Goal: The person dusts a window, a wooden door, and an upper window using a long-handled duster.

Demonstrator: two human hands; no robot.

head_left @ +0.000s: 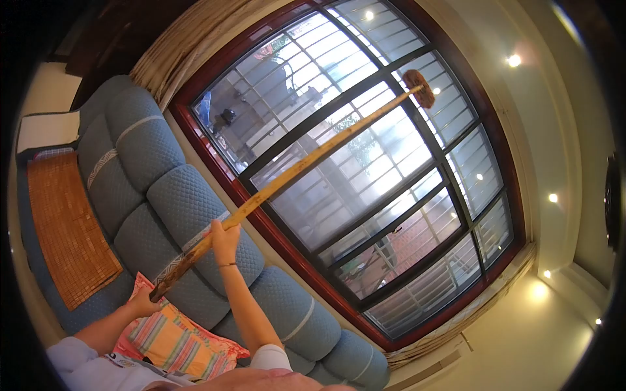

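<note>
Both of my hands are closed around a long wooden pole (306, 161). My left hand (141, 304) grips the dark, worn end of the pole, near a striped pillow. Further along the shaft, my right hand (225, 245) is wrapped round the lighter wood, a thin band on its wrist. The pole slants up across a large window (365, 156). At its far end sits a rounded brown head (418, 89), whose exact kind I cannot make out. It appears against the upper panes; whether it touches the glass I cannot tell.
A blue quilted sofa (171, 221) runs below the window. On it lie a brown woven mat (70, 228) and an orange striped pillow (182, 335). Curtains (182, 52) hang beside the red-brown window frame (215, 153). Several ceiling lights (514, 60) shine at the right.
</note>
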